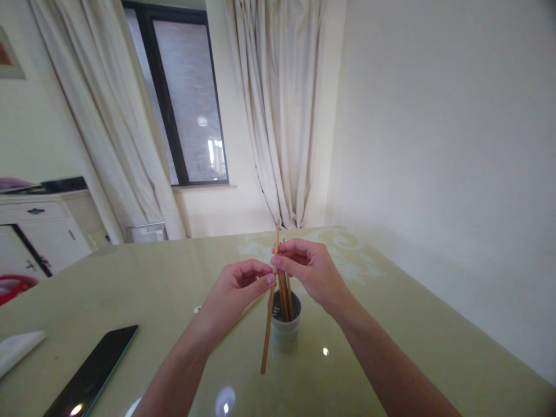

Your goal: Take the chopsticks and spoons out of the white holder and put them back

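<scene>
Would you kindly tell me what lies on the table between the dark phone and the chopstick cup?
Only bare table lies between the phone and cup, crossed above by the left forearm.

Two hands point(278, 278), one cup point(285, 333), several chopsticks point(269, 324), one phone point(93, 373).

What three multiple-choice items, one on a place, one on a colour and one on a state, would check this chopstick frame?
1. Where does the dark phone lie?
A. on the table, left of the cup
B. inside the cup
C. on the windowsill

2. What colour is the cup?
A. red
B. pale grey-white
C. black

3. How is the long chopstick held?
A. flat on the table
B. pinched by the left hand and right hand, outside the cup
C. untouched in the cup

Answers: 1 A, it lies on the table at lower left; 2 B, pale wall; 3 B, fingertips meet on it.
</scene>
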A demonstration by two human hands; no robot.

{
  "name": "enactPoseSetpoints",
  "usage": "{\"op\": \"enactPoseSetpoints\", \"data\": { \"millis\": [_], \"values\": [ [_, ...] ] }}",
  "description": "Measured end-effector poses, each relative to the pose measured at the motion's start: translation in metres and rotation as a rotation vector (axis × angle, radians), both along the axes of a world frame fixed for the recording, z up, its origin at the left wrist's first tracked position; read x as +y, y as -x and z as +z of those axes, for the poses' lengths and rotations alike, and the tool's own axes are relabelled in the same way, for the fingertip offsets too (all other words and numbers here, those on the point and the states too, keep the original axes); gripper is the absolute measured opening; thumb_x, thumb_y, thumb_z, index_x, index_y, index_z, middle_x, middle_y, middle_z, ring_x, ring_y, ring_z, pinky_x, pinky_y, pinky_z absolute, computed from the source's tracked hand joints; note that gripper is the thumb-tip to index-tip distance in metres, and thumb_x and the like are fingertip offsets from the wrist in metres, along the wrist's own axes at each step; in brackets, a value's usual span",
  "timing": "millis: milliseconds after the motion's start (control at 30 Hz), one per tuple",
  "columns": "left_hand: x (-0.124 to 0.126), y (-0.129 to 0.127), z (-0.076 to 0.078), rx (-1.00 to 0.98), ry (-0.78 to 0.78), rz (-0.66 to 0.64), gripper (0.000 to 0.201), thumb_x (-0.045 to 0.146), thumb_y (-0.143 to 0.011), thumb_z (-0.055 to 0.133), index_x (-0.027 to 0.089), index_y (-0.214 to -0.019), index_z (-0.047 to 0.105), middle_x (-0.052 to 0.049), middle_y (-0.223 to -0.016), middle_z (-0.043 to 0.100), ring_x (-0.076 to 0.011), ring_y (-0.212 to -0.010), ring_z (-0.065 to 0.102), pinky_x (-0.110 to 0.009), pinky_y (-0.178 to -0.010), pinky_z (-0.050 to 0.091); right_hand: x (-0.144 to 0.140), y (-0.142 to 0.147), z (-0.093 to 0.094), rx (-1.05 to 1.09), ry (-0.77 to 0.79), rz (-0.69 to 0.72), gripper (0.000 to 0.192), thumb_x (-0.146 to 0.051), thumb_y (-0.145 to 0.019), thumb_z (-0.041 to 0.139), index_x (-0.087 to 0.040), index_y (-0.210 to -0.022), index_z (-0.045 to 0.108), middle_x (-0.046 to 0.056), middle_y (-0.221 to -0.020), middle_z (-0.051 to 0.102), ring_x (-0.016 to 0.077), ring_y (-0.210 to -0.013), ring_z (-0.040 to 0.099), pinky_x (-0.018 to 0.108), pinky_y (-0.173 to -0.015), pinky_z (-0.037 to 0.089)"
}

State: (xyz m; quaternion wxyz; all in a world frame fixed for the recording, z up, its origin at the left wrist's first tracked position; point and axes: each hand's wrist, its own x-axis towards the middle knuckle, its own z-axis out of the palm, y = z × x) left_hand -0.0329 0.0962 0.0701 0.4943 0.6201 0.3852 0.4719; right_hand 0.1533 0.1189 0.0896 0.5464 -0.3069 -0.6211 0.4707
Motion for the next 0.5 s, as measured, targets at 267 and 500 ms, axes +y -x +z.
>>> {"op": "enactPoseSetpoints", "data": {
  "millis": [267, 500],
  "values": [
    [0.003, 0.013, 0.003, 0.271, -0.148, 0.090, 0.040, 0.055, -0.095, 0.060, 0.019, -0.087, 0.075, 0.001, -0.072, 0.067, -0.0133, -0.064, 0.054, -0.024, -0.062, 0.041, 0.000, -0.003, 0.003, -0.005, -0.059, -0.062, 0.031, -0.044, -0.079, 0.085, -0.017, -0.092, 0.078, 0.004, -0.080, 0.079, 0.0163, -0.069, 0.072, 0.028, -0.066, 0.059],
    [0.038, 0.054, -0.048, 1.080, -0.127, 0.196, 0.022, 0.031, -0.094, 0.058, 0.021, -0.083, 0.075, -0.006, -0.088, 0.077, -0.0228, -0.085, 0.069, -0.029, -0.073, 0.042, 0.016, -0.023, -0.001, -0.085, -0.198, -0.288, 0.028, -0.039, -0.089, 0.074, -0.017, -0.105, 0.079, 0.006, -0.088, 0.080, 0.0195, -0.076, 0.075, 0.030, -0.069, 0.059]
  ]
}}
